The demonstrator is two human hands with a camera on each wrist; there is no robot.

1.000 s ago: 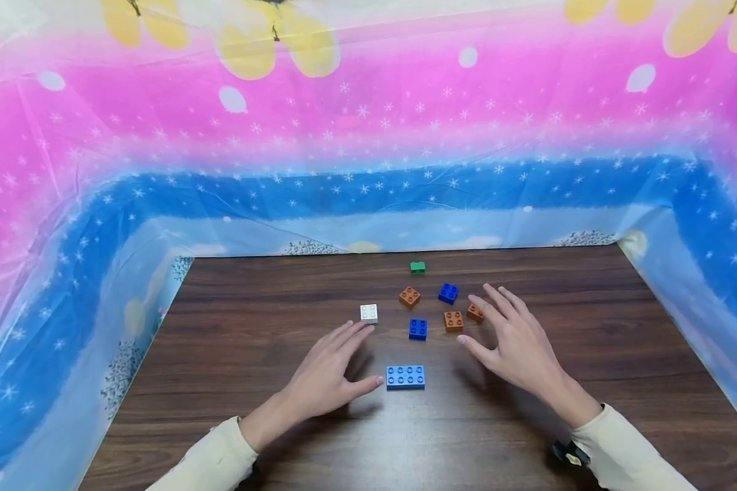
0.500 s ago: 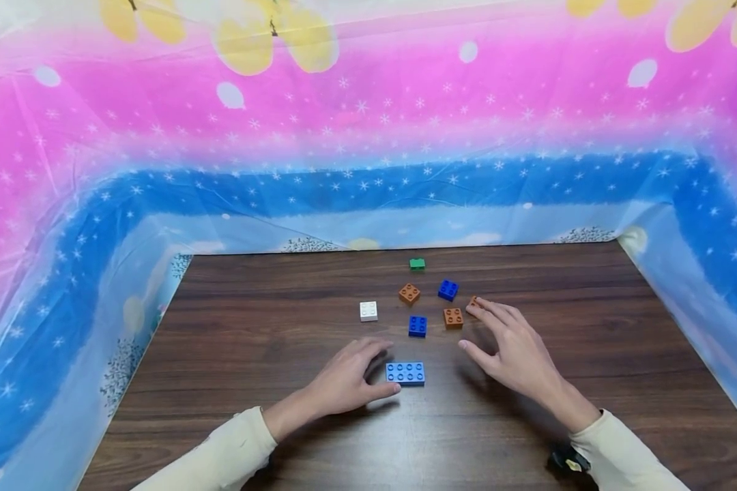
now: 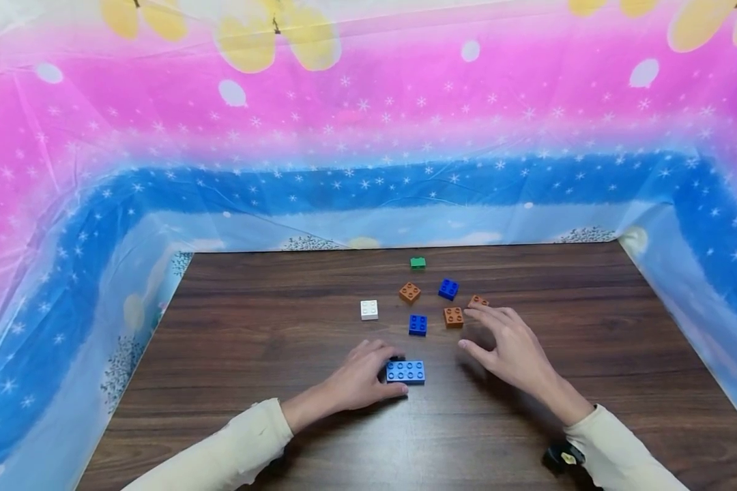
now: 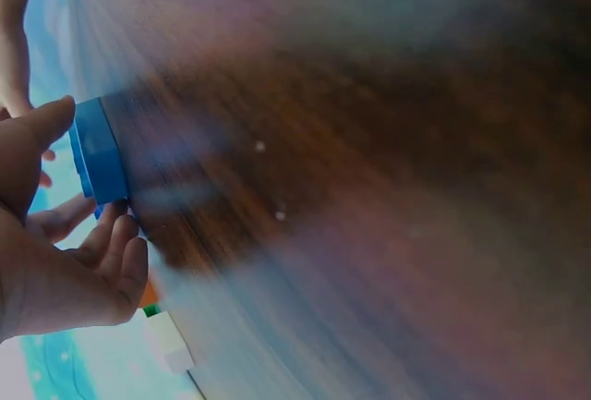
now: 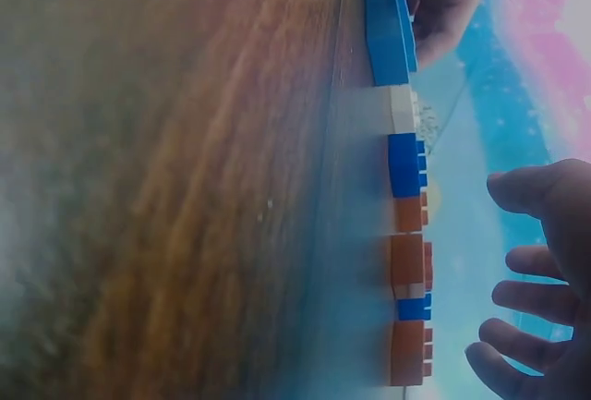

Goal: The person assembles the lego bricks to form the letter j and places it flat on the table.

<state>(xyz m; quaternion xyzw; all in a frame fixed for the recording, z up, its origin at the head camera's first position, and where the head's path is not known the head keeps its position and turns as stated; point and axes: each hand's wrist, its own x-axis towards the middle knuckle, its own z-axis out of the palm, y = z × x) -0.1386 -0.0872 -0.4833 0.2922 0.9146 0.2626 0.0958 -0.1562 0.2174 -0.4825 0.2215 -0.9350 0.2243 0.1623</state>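
In the head view, my left hand [image 3: 364, 376] is around the left end of a light blue brick [image 3: 413, 372], thumb on its near side and fingers behind it. The left wrist view shows the brick [image 4: 100, 151] between thumb and fingertips, on the table. My right hand [image 3: 518, 348] hovers with loosely bent fingers and holds nothing. Its fingertips partly cover an orange-brown brick [image 3: 478, 300]; whether they touch it I cannot tell. Beside it sits another orange-brown brick [image 3: 453, 317]. In the right wrist view, the right hand's fingers [image 5: 536, 303] are spread apart.
Behind the light blue brick lie a dark blue brick [image 3: 417, 324], a white brick [image 3: 369, 310], an orange-brown brick [image 3: 409, 292], a second dark blue brick [image 3: 448, 289] and a green brick [image 3: 417, 262]. The dark wooden table [image 3: 252, 341] is walled by a patterned cloth [image 3: 368, 184].
My left hand has moved right from near the white brick and come around the light blue brick. The right hand's fingers have drawn slightly lower and closer over the rightmost orange-brown brick.
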